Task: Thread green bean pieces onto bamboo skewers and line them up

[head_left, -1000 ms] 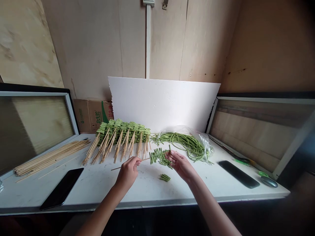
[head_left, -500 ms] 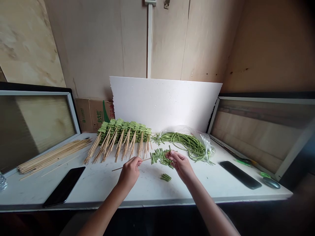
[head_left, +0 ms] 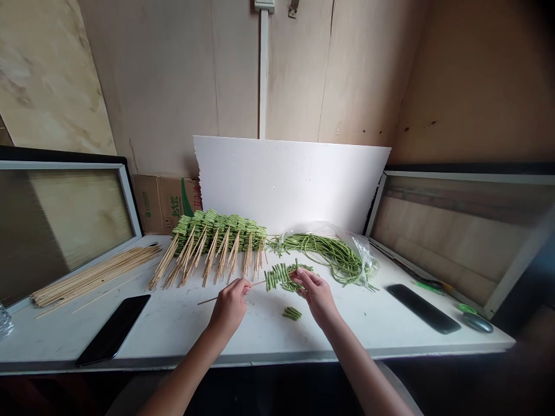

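Observation:
My left hand (head_left: 229, 305) is closed around a thin bamboo skewer (head_left: 208, 301), whose bare end sticks out to the left. Several cut green bean pieces (head_left: 276, 277) sit side by side on its other end, crosswise to the stick. At that tip, the fingers of my right hand (head_left: 319, 294) pinch a bean piece (head_left: 297, 263), partly hidden by the fingertips. Behind and below lies a loose pile of cut pieces (head_left: 309, 268), partly covered by my right hand. Nearer me, a few more cut pieces (head_left: 292, 313) rest on the white table (head_left: 269, 338).
Finished bean skewers (head_left: 217, 231) are stacked at the back left, beside a bundle of bare skewers (head_left: 99, 271). Long beans (head_left: 333, 251) spill from a clear bag at the back right. A phone (head_left: 113, 329), a dark flat object (head_left: 424, 308) and a white board (head_left: 290, 179) surround the work.
My right hand has shifted slightly left along the skewer's tip, bringing the pinched bean piece closer to the threaded row. My left hand has barely moved.

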Demonstrator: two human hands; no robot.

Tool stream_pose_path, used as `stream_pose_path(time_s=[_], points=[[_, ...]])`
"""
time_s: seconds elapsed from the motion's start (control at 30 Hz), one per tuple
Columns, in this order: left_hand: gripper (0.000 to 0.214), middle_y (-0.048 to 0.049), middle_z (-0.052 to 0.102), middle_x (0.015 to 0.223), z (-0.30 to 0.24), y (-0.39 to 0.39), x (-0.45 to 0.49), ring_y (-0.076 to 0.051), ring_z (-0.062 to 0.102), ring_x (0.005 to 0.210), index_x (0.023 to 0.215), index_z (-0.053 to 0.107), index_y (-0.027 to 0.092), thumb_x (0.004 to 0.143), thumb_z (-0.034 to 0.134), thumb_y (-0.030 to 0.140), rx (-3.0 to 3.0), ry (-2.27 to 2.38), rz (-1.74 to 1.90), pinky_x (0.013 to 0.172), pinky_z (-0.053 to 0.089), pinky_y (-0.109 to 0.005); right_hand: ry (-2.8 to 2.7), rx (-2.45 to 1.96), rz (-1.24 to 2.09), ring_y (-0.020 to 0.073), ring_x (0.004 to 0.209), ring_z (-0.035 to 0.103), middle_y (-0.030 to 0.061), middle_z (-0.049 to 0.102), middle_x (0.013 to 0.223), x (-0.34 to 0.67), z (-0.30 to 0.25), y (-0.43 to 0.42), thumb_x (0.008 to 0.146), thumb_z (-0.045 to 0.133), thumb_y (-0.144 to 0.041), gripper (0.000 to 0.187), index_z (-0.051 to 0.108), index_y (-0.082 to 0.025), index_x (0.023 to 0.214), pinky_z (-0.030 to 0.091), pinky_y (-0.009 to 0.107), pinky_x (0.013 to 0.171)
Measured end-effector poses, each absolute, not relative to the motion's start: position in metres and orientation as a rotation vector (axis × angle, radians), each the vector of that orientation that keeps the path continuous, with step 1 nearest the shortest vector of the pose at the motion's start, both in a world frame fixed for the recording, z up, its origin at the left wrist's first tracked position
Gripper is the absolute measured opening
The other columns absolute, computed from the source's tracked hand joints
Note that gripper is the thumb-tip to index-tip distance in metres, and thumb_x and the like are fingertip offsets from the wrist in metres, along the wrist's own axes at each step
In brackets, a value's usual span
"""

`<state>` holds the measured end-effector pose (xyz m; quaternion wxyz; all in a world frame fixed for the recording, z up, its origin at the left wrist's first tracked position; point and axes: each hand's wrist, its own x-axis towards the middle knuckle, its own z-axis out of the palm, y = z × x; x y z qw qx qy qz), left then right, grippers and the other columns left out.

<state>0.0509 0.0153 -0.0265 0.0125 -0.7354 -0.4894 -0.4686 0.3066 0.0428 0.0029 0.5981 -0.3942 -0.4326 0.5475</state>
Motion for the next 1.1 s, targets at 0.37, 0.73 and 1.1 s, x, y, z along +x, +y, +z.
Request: stream_pose_path(time_s=[0.37,0.73,1.1], points=[[0.045,-0.0031,0.073,0.083,-0.023,0.015,0.051,-0.019,0.076,0.085,0.092,0.063,0.021,0.075,0.037,-0.012,-2.288,-1.468,-1.434,0.071,0.057,-0.026,-0.975,-0.902,1.213,0.025,0.097,0.065,0.006,0.075,0.093,0.311,0.0,0.048,0.071,0.088,-0.051,0.036,0.08,-0.024,0.094,0.048,0.028,0.063],[0.048,-0.0026,0.073,0.082,-0.022,0.012,0.052,-0.018,0.075,0.081,0.087,0.062,0.021,0.066,0.036,-0.014,-2.281,-1.46,-1.394,0.068,0.056,-0.024,-0.973,-0.842,1.203,0.0259,0.099,0.066,0.0056,0.077,0.1,0.301,-0.007,0.047,0.072,0.086,-0.052,0.031,0.079,-0.027,0.088,0.049,0.032,0.066],[0.048,-0.0033,0.073,0.082,-0.023,0.011,0.05,-0.018,0.075,0.081,0.089,0.062,0.021,0.064,0.038,-0.012,-2.261,-1.482,-1.364,0.064,0.054,-0.024,-1.028,-0.865,1.164,0.0257,0.101,0.064,0.0058,0.076,0.104,0.297,-0.002,0.036,0.078,0.083,-0.05,0.027,0.08,-0.026,0.091,0.048,0.031,0.07]])
